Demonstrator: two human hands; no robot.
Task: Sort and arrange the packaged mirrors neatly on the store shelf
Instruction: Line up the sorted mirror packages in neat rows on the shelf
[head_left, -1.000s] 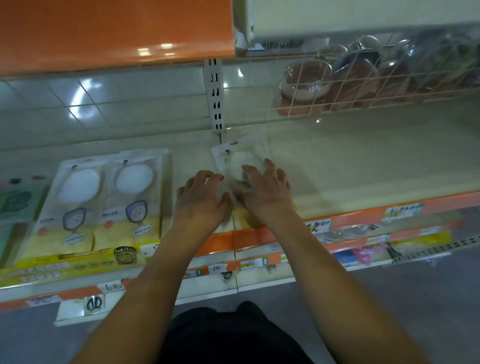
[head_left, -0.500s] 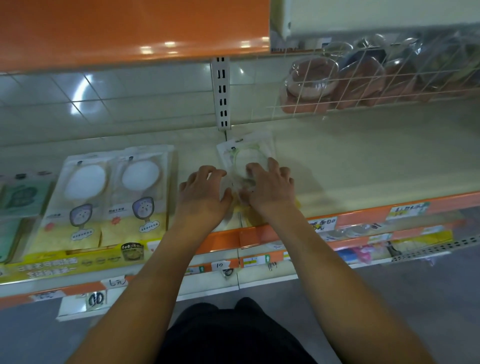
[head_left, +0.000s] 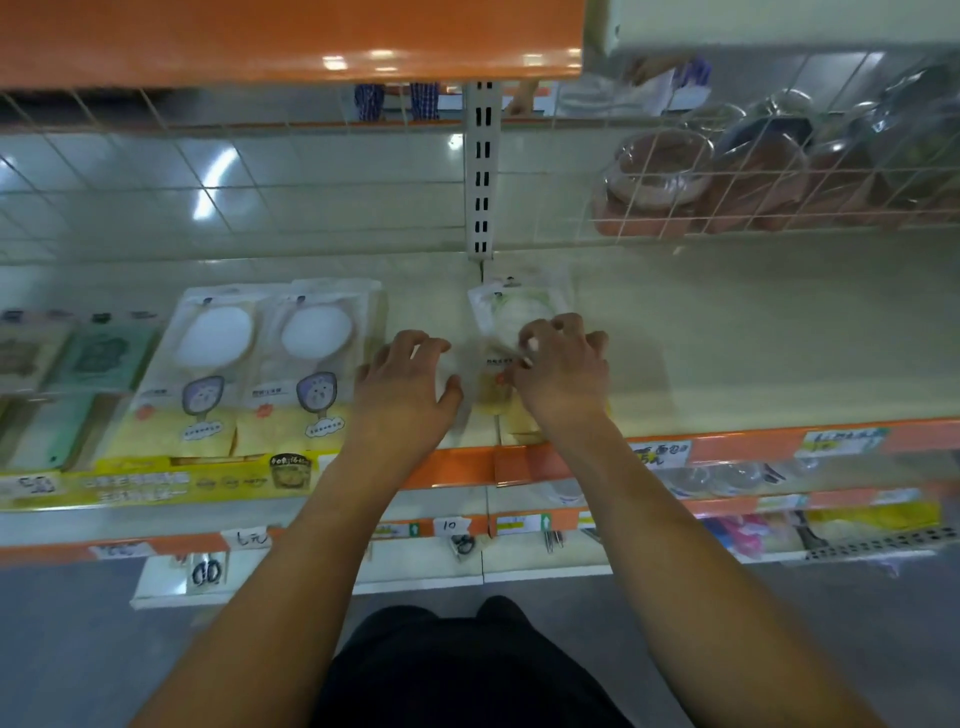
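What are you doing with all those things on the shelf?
A person is tidying packaged mirrors. Both hands are on one clear mirror packet lying flat on the shelf. The right hand rests on it with curled fingers; the left hand is at its left edge. Two matching mirror packets lie neatly side by side further left.

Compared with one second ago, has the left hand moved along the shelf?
Yes: the left hand has slid leftward, farther from the slotted upright post.
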